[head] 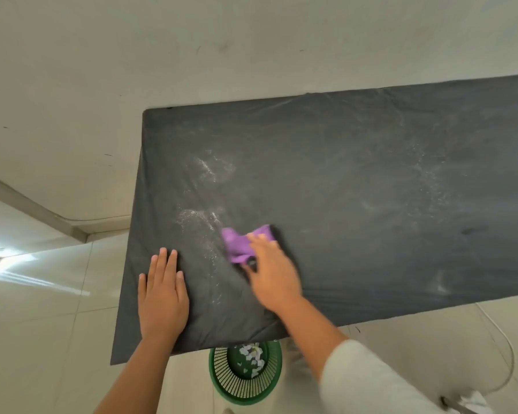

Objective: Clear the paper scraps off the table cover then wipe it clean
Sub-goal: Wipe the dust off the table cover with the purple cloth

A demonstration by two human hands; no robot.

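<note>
A black table cover (356,186) fills the middle of the head view, with whitish dusty smears (210,171) on its left part and fainter ones at the right. My right hand (271,276) grips a crumpled purple cloth (240,243) and holds it against the cover near the front left; the hand is blurred. My left hand (162,291) lies flat on the cover near its left front corner, fingers straight and together. White paper scraps (253,355) lie inside a green basket (219,375) on the floor under the cover's front edge.
A pale wall rises behind the table. Glossy light floor tiles (42,324) spread to the left and below. A thin white cable (509,348) curves over the floor at the lower right, near a small dark and white object (461,403).
</note>
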